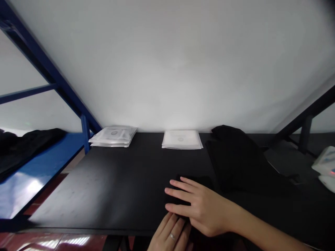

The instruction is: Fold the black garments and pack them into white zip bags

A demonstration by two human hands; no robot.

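Note:
Near the front of the black table (125, 174), dark black cloth (199, 180) lies beneath my hands, its outline hard to make out against the tabletop. My right hand (197, 205) rests on this cloth palm down, fingers spread toward the left. Below it, at the table's front edge, my left hand (170, 233) wears a ring. Its fingers are close together and bent over the cloth, with the fingertips right by my right hand.
A stack of clear plastic packets (113, 136) sits at the back left, and white packets (181, 139) at the back middle. A heap of black fabric (235, 157) lies to the right. Beyond it is a white device (326, 162). A blue frame (52, 66) borders the left side.

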